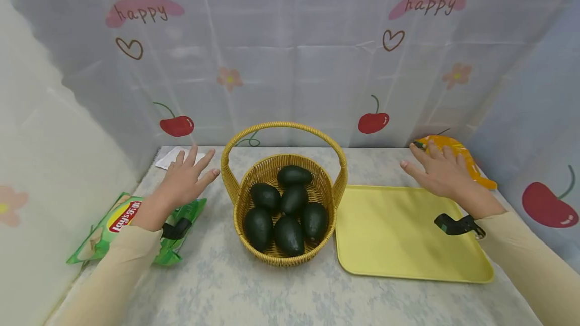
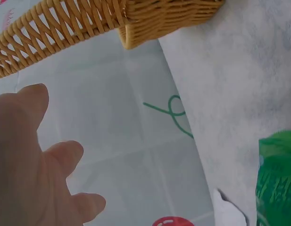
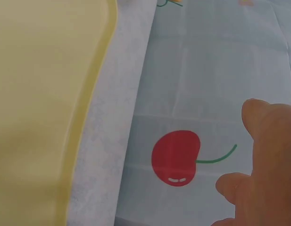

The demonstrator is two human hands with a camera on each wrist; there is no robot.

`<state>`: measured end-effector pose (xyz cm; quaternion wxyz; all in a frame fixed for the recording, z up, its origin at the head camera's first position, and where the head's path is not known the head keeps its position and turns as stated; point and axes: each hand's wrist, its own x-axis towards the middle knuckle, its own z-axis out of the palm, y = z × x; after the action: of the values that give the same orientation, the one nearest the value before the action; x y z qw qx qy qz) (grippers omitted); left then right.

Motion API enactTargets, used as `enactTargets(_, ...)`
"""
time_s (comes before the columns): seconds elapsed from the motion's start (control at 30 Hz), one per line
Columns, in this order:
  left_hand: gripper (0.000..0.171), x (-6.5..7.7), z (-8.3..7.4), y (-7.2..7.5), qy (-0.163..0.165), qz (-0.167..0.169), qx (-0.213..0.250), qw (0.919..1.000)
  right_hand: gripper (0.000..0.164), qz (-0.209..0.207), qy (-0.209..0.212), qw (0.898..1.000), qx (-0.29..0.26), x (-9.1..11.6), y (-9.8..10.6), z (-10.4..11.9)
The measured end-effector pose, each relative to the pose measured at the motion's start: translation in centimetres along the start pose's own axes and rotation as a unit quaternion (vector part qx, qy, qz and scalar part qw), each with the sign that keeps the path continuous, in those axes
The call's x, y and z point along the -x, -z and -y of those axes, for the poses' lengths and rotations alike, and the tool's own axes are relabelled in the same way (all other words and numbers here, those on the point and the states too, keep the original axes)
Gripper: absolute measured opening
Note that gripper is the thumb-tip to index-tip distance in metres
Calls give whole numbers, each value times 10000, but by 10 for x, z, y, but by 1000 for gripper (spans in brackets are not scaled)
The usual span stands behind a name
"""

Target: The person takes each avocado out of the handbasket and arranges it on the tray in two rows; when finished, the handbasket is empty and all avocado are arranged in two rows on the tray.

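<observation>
Cherry-print curtain (image 1: 299,64) hanging behind pale patterned tabletop (image 1: 204,286). Leftmost, green chip bag (image 1: 101,235) lying under left forearm (image 1: 113,270); left hand (image 1: 183,180) hovering, fingers spread, holding nothing. Centre, wicker basket (image 1: 284,261) standing upright, arched handle (image 1: 284,124) spanning left to right; avocados (image 1: 289,235) lying inside, front ones pointing roughly away from person, rearmost lying crosswise. Right, yellow tray (image 1: 408,250) lying flat beside basket, long axis running left to right; right hand (image 1: 439,170) hovering near its far edge, fingers spread, holding nothing. Judged: hands likely readying; next move probably calling for lowering, fingers curling round one avocado.
</observation>
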<state>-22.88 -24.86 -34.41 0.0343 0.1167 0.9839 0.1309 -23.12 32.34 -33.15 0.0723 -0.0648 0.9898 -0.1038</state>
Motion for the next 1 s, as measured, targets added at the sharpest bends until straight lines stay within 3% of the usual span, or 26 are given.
enactTargets(0.17, 72, 7, -2, -10, -125, -16, 794, 9968, 89, -21, 22, 10000, 32, 0, -2, -1)
enactTargets(0.3, 71, 11, -5, -19, -193, -11, 1581, 9872, 89, -51, 53, 9999, 81, -1, -3, -2)
enactTargets(0.53, 66, 15, -14, -38, -88, -126, 2732, 9618, 88, -40, 63, 9999, 125, -1, -6, -2)
enactTargets(0.6, 68, 15, -18, -44, 15, -46, 3139, 9495, 88, -33, 51, 9999, 142, 0, -7, -3)
enactTargets(0.67, 70, 14, -22, -52, 139, 46, 3659, 9305, 88, -24, 39, 9999, 143, 0, -7, -4)
enactTargets(0.73, 71, 14, -26, -59, 239, 112, 4291, 9029, 87, -29, 44, 9999, 139, 0, -8, -4)
enactTargets(0.83, 73, 14, -33, -71, 271, 80, 5321, 8462, 88, -17, 48, 9999, 109, 1, -8, -3)
enactTargets(0.9, 76, 13, -37, -78, 215, 29, 5803, 8141, 88, -4, 53, 9999, 98, 1, -8, -3)
enactTargets(0.93, 76, 12, -40, -81, 178, 5, 5978, 8015, 88, 4, 53, 9999, 91, 2, -9, -2)
enactTargets(1.0, 77, 12, -43, -88, 151, -52, 6131, 7899, 88, 17, 54, 10000, 81, 2, -9, -2)
